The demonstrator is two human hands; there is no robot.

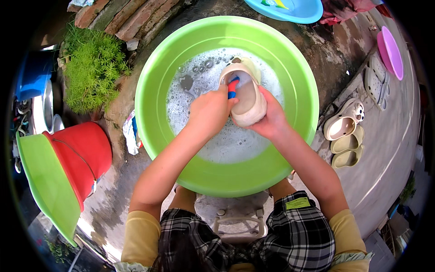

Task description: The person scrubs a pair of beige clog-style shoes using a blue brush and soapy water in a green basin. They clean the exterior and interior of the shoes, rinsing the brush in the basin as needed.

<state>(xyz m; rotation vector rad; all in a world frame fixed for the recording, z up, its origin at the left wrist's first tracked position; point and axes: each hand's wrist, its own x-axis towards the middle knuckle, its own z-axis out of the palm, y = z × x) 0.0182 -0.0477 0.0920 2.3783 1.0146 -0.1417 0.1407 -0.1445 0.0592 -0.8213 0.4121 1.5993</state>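
We hold one cream clog [247, 99] over the middle of a big green basin [152, 93], its open side facing up at us. Its heel end points toward our body and its toe end away, so the long axis runs nearly straight out from us, leaning a little left at the far end. Our right hand [272, 116] is clamped on the clog's right side and heel. Our left hand [209, 109] is closed around a single red and blue tool [233, 89], which reaches into the clog's opening; we cannot tell what its hidden end is like

On the ground to our right we count one more cream clog [337, 129], two tan shoes [348, 157] just beside it, and a pair of pale grey clogs [375, 79] farther off

The green basin holds soapy water [226, 149], white with foam and bubbles. Past its far rim is one blue basin [304, 11], and one pink basin [390, 54] is at the far right. To our left is one red bucket [88, 156] with a light green tub [47, 190] against it; we cannot see inside the bucket
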